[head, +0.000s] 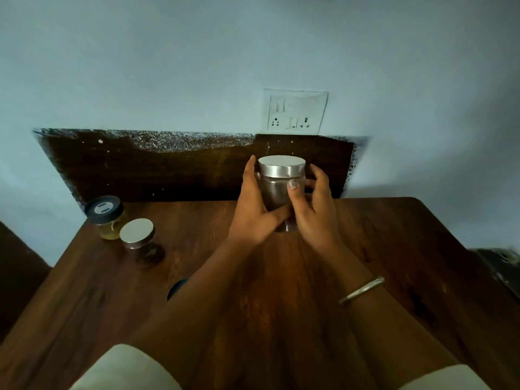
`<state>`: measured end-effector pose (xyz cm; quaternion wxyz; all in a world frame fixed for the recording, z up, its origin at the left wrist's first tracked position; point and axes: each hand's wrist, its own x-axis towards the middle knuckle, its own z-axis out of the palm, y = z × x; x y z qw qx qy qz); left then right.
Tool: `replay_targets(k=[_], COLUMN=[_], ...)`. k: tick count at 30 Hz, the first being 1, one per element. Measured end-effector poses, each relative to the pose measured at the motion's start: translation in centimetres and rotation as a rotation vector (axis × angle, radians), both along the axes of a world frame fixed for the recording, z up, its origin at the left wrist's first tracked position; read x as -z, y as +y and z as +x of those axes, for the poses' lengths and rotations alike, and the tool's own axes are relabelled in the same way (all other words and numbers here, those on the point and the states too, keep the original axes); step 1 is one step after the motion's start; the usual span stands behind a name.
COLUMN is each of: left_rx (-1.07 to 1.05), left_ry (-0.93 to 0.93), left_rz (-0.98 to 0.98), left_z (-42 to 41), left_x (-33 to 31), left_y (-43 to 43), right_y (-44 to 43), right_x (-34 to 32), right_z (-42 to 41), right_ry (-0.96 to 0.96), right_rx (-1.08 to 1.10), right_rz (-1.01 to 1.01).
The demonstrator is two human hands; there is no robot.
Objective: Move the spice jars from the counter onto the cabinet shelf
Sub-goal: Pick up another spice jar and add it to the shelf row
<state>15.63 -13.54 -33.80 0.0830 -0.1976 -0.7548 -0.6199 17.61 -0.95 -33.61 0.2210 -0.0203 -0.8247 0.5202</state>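
head view shows the tall jar (277, 192) with a shiny lid (281, 164) standing straight up, its long side running up and down. it is at about 12 o'clock from the person, right between both hands.

the left hand (253, 212) wraps it from the 9 o'clock side, with fingers curled round the back and the thumb low across the front. the right hand (313, 212) holds it from the 3 o'clock side, with the thumb pressed on the glass in front and fingers bent round the far side. both hands are equally near, and neither is free.

i cannot tell if the jar's bottom sits on the counter (408, 249) or is a little above it. two more jars stand at 10 o'clock, well apart from the hands: the black-lid jar (105, 218) and, just beside it, the small jar (139, 235). the left hand is nearer to them.

the cabinet shelf is not in view, so i cannot tell which way the jar must go. i think it should travel straight up, not tipped.
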Motion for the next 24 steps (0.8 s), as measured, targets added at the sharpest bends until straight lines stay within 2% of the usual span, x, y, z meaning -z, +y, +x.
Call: replay_targets(k=[2, 5, 13, 18, 24], left_rx=[0.044, 0.089, 0.120, 0.103, 0.143], left_ry=[-0.029, -0.019, 0.039, -0.053, -0.102], left_rz=[0.049, 0.068, 0.026, 0.201, 0.308], left_z=[0.8, 1.7, 4.4, 4.2, 5.1], left_x=[-1.0, -1.8, -3.2, -4.5, -5.0], left_y=[-0.2, 0.1, 2.8, 4.9, 9.4], right_y=[0.4, 0.8, 1.9, 3.9, 8.4], right_x=[-0.3, -0.9, -3.4, -5.4, -5.2], right_z=[1.0, 2.4, 4.0, 4.4, 4.7], right_ry=[-0.051, -0.061, 0.081, 0.162, 0.100], right_rx=[-0.066, -0.119, -0.081, -0.170, -0.316], right_rz=[-0.085, -0.105, -0.242, -0.231, -0.343])
